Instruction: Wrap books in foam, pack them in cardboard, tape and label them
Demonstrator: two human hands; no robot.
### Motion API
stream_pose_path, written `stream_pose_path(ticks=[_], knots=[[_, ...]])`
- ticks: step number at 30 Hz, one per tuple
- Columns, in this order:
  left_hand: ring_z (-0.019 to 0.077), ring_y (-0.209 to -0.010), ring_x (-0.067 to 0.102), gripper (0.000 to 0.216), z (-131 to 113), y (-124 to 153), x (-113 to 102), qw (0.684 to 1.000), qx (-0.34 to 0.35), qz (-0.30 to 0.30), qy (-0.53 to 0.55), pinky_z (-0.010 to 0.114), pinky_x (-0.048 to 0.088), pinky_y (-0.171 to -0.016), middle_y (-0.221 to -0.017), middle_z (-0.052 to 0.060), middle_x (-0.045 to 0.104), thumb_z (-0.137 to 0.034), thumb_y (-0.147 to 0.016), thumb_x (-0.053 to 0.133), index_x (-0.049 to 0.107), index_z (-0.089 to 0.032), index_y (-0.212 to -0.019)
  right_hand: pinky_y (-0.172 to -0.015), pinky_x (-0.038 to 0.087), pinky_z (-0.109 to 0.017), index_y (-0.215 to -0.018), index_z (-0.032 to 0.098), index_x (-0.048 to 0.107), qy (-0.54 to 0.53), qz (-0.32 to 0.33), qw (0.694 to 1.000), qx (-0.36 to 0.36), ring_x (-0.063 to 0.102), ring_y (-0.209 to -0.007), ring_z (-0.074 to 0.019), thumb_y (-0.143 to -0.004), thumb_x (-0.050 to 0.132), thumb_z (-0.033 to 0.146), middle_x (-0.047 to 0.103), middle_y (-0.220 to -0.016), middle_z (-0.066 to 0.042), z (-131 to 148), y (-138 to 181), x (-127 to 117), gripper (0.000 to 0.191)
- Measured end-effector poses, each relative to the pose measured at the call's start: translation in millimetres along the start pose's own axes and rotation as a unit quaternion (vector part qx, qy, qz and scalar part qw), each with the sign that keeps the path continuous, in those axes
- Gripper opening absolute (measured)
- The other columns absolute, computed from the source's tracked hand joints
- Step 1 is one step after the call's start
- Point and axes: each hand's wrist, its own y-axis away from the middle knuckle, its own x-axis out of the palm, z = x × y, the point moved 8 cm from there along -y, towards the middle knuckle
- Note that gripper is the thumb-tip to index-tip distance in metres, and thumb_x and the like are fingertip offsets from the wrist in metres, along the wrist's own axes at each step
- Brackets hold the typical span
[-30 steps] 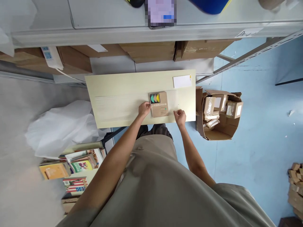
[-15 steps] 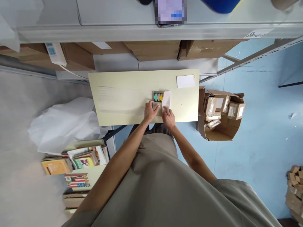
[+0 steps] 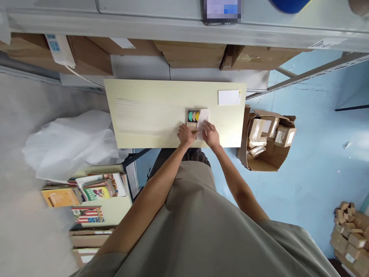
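Note:
A small book [image 3: 192,115] lies on a pale yellow board [image 3: 150,115], its dark cover printed with teal, tan and yellow shapes. Over its right side is a pale sheet [image 3: 204,114]; I cannot tell whether it is attached. My left hand [image 3: 186,135] grips the book's lower left part, thumb pointing right toward the sheet. On the sheet's right part rests my right hand [image 3: 211,134], its fingers spread over the surface. The hands cover the book's lower edge. A white slip [image 3: 229,97] with a small yellow mark lies at the board's upper right.
An open carton [image 3: 263,163] holding several small boxes stands right of the board. Left are white plastic sheeting [image 3: 75,142] and stacked books [image 3: 62,196]. Beyond the board, a grey shelf [image 3: 161,27] carries a phone [image 3: 221,11], with cartons [image 3: 193,54] below and a power strip [image 3: 60,50].
My right hand has moved up from the sheet's bottom edge onto its right part, its fingers spreading. My left hand has shifted slightly down and right over the book. The camera view has shifted.

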Motion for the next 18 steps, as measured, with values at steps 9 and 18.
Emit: stream_pose_path(ticks=[9,18], knots=[[0.0549,-0.147,0.054,0.080,1,2,1,1.000,0.001,0.013,-0.004,0.061,0.047,-0.116,-0.154,0.034,0.056,-0.043,-0.088,0.095,0.054,-0.012,-0.149,-0.124,0.053,-0.065,-0.137,0.015,0.066,-0.014,-0.058,0.995,0.081,0.055,-0.145,-0.0389,-0.101,0.053,0.015,0.058,-0.148,-0.022,-27,-101,-12,0.039],[0.0497,-0.144,0.059,0.075,-4,7,-3,1.000,0.012,0.015,-0.018,0.056,0.047,-0.119,-0.154,0.033,0.058,-0.037,-0.095,0.089,0.051,-0.010,-0.154,-0.098,0.063,-0.049,-0.103,0.024,0.063,-0.085,-0.074,0.957,0.268,0.072,-0.102,-0.0322,-0.088,0.079,0.039,0.077,-0.100,-0.011,-50,-97,-23,0.027]])
